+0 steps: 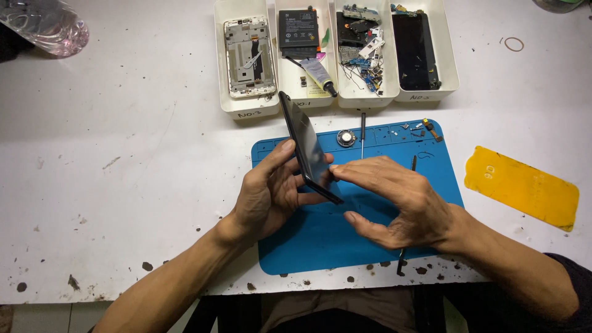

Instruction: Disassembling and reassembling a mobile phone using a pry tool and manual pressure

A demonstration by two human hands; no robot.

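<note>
phone: black slab (306, 148), thin, glossy dark face
pose: tilted on edge, upper end toward the worktop's far edge, lower end nearer
place: raised above the blue mat (308, 240), mid-worktop
state: whole, screen dark

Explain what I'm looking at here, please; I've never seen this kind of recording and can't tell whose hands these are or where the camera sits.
One camera on a person's head looks down at their own two bare hands; there is no machine. The left hand grips a dark phone panel, tilted on edge, and the right hand touches its face with the fingertips. Below lies a blue work mat on a stained white table. Behind stand four white trays with phone parts, a battery and a glue tube. A yellow sheet lies to the right.
</note>
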